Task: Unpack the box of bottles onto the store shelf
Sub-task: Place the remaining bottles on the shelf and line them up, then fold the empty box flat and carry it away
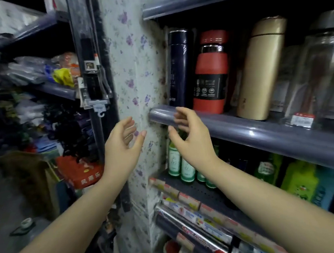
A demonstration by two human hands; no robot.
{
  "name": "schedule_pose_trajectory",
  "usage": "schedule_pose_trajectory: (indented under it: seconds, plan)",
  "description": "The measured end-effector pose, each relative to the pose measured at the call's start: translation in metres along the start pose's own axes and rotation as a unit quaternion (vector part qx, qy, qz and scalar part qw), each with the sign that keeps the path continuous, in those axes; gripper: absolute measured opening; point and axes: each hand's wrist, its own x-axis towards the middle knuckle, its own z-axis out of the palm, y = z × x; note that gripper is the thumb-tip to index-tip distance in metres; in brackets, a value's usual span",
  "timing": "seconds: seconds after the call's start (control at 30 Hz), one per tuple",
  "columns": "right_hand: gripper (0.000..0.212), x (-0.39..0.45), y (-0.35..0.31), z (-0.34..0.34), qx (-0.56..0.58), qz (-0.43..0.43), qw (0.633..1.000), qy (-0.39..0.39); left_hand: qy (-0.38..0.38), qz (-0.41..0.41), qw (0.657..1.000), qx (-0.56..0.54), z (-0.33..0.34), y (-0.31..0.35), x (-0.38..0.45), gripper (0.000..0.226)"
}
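My left hand (123, 142) and my right hand (187, 132) are raised side by side in front of the shelving, palms facing each other, fingers apart and holding nothing. My right hand hovers at the left end of the grey shelf edge (264, 136). Small green bottles with white labels (180, 165) stand on the shelf just below and behind my right hand. On the shelf above stand a dark blue flask (179, 68), a red flask (212, 74) and a gold flask (264, 69). No box of bottles shows near my hands.
A pillar covered in floral paper (134, 68) stands between two shelf units. Clear wrapped jars (318, 68) sit at the right. Green and blue packs (302, 181) fill the lower shelf. A red carton (81, 172) and a brown box (31, 174) are at the lower left.
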Motion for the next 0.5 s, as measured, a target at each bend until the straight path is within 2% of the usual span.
schedule_pose_trajectory:
  seconds: [0.1,0.23,0.37,0.5]
  plan:
    - [0.047,-0.017,0.007,0.026,0.038,0.003,0.998,-0.04,0.025,-0.018,0.999,0.039,-0.026,-0.009,-0.027,0.047]
    - [0.045,-0.049,0.016,0.066,0.098,0.025,0.986,-0.133,0.066,-0.046,0.992,0.099,-0.06,-0.035,-0.072,0.045]
    - [0.046,-0.098,0.025,0.11,0.143,0.048,0.96,-0.234,0.13,-0.117,0.977,0.125,-0.09,-0.064,-0.135,0.043]
    - [0.046,-0.157,0.034,0.151,0.175,0.041,0.937,-0.299,0.201,-0.171,0.95,0.165,-0.117,-0.089,-0.204,0.037]
